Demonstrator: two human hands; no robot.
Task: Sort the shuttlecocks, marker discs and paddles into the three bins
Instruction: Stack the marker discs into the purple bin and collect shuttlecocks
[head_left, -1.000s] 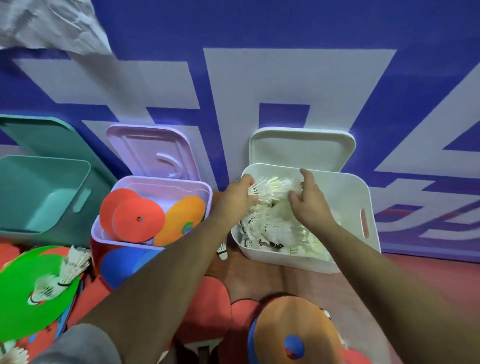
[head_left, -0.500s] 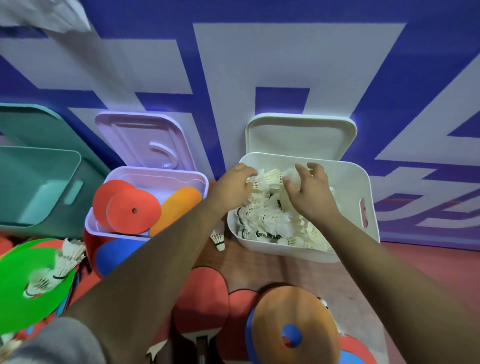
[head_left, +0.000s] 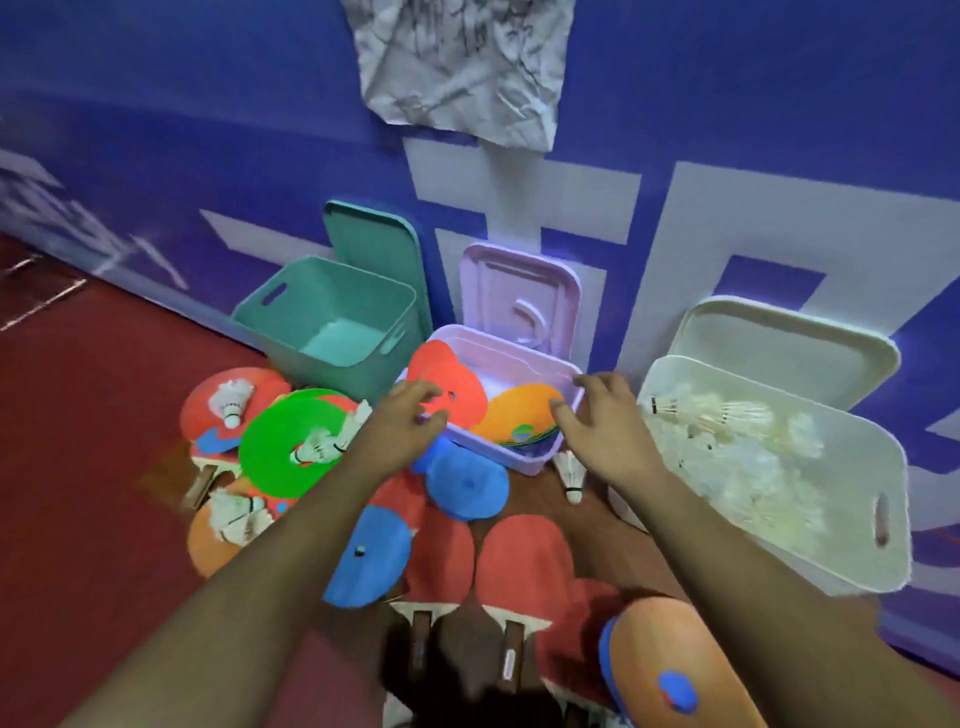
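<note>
Three open bins stand against the wall: a teal bin (head_left: 291, 317) with nothing in it, a lilac bin (head_left: 524, 460) holding red and orange marker discs (head_left: 519, 415), and a white bin (head_left: 852, 457) full of shuttlecocks (head_left: 727, 431). My left hand (head_left: 405, 426) hovers at the lilac bin's front left corner, fingers apart, holding nothing. Over the same bin's right rim, my right hand (head_left: 597, 421) is spread and holds nothing as well. A green disc (head_left: 280, 447), blue discs (head_left: 467, 483) and red paddles (head_left: 524, 561) lie on the floor below my arms. One loose shuttlecock (head_left: 571, 473) lies between the lilac and white bins.
More shuttlecocks (head_left: 231, 397) rest on the discs and paddles at the left. An orange disc with a blue centre (head_left: 670, 660) lies at the bottom right. A crumpled paper sheet (head_left: 462, 62) hangs on the blue wall. Red floor stretches to the left.
Both hands have left the white bin's shuttlecocks and moved left to the lilac bin, now holding nothing. The view has swung left and pulled back.
</note>
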